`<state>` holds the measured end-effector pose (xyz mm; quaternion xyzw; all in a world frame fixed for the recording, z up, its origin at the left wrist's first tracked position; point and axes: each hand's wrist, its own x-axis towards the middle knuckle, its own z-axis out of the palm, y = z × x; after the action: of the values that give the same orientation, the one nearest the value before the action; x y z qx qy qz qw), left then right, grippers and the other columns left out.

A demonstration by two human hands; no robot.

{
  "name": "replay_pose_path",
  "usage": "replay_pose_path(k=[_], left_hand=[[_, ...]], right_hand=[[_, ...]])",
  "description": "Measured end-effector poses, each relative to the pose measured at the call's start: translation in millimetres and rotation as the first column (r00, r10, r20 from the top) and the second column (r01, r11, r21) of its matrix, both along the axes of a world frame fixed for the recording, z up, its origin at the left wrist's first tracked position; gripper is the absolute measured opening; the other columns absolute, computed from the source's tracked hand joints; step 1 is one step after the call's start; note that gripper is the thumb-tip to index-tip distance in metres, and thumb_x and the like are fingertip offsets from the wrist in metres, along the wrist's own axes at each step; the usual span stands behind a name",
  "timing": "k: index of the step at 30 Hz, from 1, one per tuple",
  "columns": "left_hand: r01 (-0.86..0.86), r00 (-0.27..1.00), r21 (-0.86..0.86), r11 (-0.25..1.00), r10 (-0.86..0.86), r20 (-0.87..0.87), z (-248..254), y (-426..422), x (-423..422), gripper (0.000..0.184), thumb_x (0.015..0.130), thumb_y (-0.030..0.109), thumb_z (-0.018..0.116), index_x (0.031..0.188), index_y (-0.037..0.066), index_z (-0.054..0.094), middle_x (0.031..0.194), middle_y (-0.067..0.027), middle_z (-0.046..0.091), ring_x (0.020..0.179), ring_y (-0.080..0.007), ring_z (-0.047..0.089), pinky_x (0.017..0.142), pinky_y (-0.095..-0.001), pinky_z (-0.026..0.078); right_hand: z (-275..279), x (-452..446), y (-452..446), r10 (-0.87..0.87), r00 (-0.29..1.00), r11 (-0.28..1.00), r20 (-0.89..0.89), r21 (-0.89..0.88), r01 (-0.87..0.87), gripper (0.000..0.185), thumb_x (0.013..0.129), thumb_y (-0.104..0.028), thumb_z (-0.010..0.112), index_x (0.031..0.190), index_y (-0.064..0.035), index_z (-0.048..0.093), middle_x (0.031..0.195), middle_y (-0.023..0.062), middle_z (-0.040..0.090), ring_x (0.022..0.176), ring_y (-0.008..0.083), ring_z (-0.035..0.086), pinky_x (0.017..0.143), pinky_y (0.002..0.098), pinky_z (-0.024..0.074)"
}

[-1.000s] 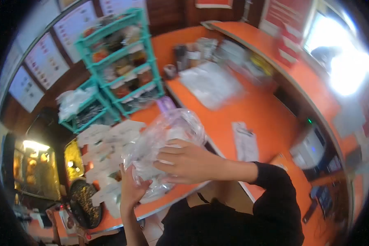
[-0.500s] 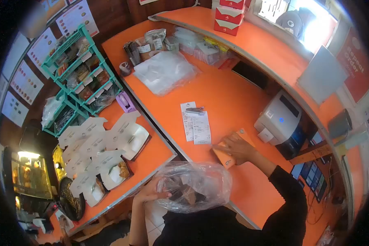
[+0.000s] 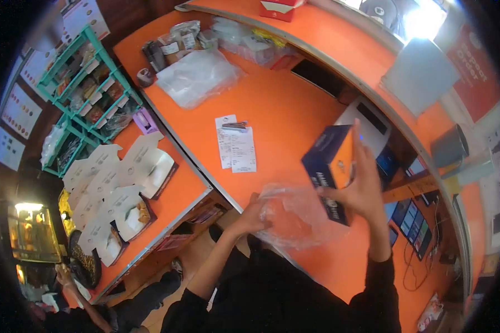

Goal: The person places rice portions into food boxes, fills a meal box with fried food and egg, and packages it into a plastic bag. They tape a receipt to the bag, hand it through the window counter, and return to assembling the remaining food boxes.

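Note:
My right hand (image 3: 364, 186) grips a closed food box (image 3: 322, 155) with dark blue sides and an orange face. The box is tilted and held up over the right part of the orange counter. Lower and to the left, my left hand (image 3: 253, 217) pinches the edge of a clear plastic bag (image 3: 294, 222), which lies crumpled on the counter's front edge. Counter orange shows through the bag. Two printed receipts (image 3: 236, 145) with a dark clip across their top lie beyond the bag.
Several open white food boxes (image 3: 130, 213) stand on the left counter, near green stacked baskets (image 3: 89, 89). A stack of plastic bags (image 3: 197, 77) lies at the back. A white printer (image 3: 364, 125) stands right. Another person's hand (image 3: 65, 276) is at lower left.
My right hand has raised the food box off the counter and tilted it. My left hand has brought the plastic bag forward from my body onto the counter edge. The view has shifted.

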<state>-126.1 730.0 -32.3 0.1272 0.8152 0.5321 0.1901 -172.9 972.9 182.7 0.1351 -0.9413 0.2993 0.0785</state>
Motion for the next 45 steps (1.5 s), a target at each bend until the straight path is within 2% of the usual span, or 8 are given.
replay_pose_path(k=[7, 19, 23, 26, 32, 34, 41, 45], left_hand=[[0.004, 1.000, -0.085, 0.996, -0.005, -0.010, -5.5, 11.5, -14.0, 0.090, 0.057, 0.016, 0.077, 0.138, 0.003, 0.041, 0.121, -0.0281, 0.038, 0.120, -0.0416, 0.035, 0.105, -0.0451, 0.036], [0.307, 0.947, -0.270, 0.913, -0.321, -0.008, 11.7, 2.0, -26.1, 0.091, 0.060, 0.021, 0.077, 0.141, 0.011, 0.037, 0.122, -0.0248, 0.048, 0.120, -0.0426, 0.039, 0.104, -0.0448, 0.037], [0.202, 0.964, -0.445, 0.872, -0.257, -0.065, 120.9, -30.8, -19.0, 0.053, 0.072, 0.009, 0.063, 0.125, 0.012, 0.059, 0.116, -0.0182, 0.061, 0.104, -0.0375, 0.056, 0.087, -0.0422, 0.047], [0.080, 0.941, -0.327, 0.942, -0.180, -0.286, 201.4, -20.2, -13.2, 0.038, 0.076, 0.004, 0.055, 0.112, 0.009, 0.065, 0.100, -0.0164, 0.065, 0.084, -0.0349, 0.062, 0.077, -0.0390, 0.049], [0.021, 0.943, 0.123, 0.992, 0.021, -0.331, 219.9, 28.1, -25.4, 0.021, 0.085, 0.011, 0.055, 0.105, 0.003, 0.058, 0.091, -0.0133, 0.065, 0.078, -0.0232, 0.064, 0.069, -0.0357, 0.050], [-0.273, 0.885, 0.693, 0.667, -0.109, 0.453, 212.6, 52.5, -27.2, 0.032, 0.092, 0.013, 0.052, 0.124, 0.006, 0.048, 0.100, -0.0117, 0.067, 0.081, -0.0223, 0.065, 0.072, -0.0332, 0.053], [-0.116, 0.834, 0.806, 0.581, -0.383, 0.396, 225.3, 89.2, -8.1, 0.047, 0.096, 0.030, 0.051, 0.133, 0.009, 0.032, 0.120, -0.0173, 0.058, 0.106, -0.0220, 0.059, 0.088, -0.0332, 0.046], [0.101, 0.912, 0.796, 0.597, -0.375, 0.165, 236.0, 84.0, -6.1, 0.053, 0.095, 0.034, 0.054, 0.132, 0.004, 0.033, 0.116, -0.0149, 0.058, 0.105, -0.0201, 0.060, 0.087, -0.0338, 0.046]], right_hand=[[-105.9, 32.1, -19.1, 0.138, 0.990, 0.981, 0.009, -0.138, -0.135, 0.121, 0.053, -0.040, 0.083, 0.152, -0.0094, 0.021, 0.114, 0.0208, 0.046, 0.107, 0.0361, 0.045, 0.096, 0.0447, 0.0354], [-127.0, 41.7, 9.5, 0.358, 0.922, 0.747, 0.148, 0.547, -0.378, 0.091, 0.069, -0.058, 0.072, 0.146, -0.0253, 0.037, 0.127, 0.0137, 0.049, 0.118, 0.0340, 0.047, 0.098, 0.0507, 0.0359], [-21.9, 47.7, 61.0, 0.121, 0.810, 0.541, 0.574, 0.647, -0.538, 0.052, 0.076, -0.056, 0.067, 0.086, -0.0050, 0.071, 0.093, 0.0095, 0.065, 0.099, 0.0282, 0.059, 0.084, 0.0441, 0.0442], [30.4, 48.9, 90.7, 0.251, 0.891, 0.639, 0.378, 0.627, -0.446, 0.050, 0.073, -0.052, 0.071, 0.063, -0.0040, 0.065, 0.078, 0.0090, 0.062, 0.084, 0.0286, 0.059, 0.083, 0.0411, 0.0421], [59.7, 66.2, 91.2, 0.372, 0.891, 0.858, -0.259, 0.461, -0.225, 0.038, 0.061, -0.040, 0.079, 0.066, -0.0078, 0.059, 0.071, 0.0059, 0.050, 0.075, 0.0256, 0.049, 0.079, 0.0407, 0.0352], [42.3, 62.7, 85.1, 0.388, 0.880, 0.913, -0.275, 0.245, -0.327, 0.040, 0.059, -0.039, 0.081, 0.072, -0.0083, 0.060, 0.075, 0.0053, 0.051, 0.077, 0.0264, 0.047, 0.082, 0.0416, 0.0327], [-10.4, 53.3, 32.8, 0.249, 0.890, 0.924, -0.382, -0.182, -0.337, 0.068, 0.061, -0.048, 0.081, 0.111, -0.0064, 0.059, 0.117, 0.0098, 0.055, 0.104, 0.0293, 0.047, 0.095, 0.0460, 0.0299], [-86.0, 79.0, 17.8, -0.288, 0.953, 0.769, -0.089, -0.614, 0.175, 0.063, 0.065, -0.043, 0.078, 0.112, -0.0048, 0.058, 0.120, 0.0078, 0.054, 0.110, 0.0272, 0.046, 0.096, 0.0462, 0.0309]])
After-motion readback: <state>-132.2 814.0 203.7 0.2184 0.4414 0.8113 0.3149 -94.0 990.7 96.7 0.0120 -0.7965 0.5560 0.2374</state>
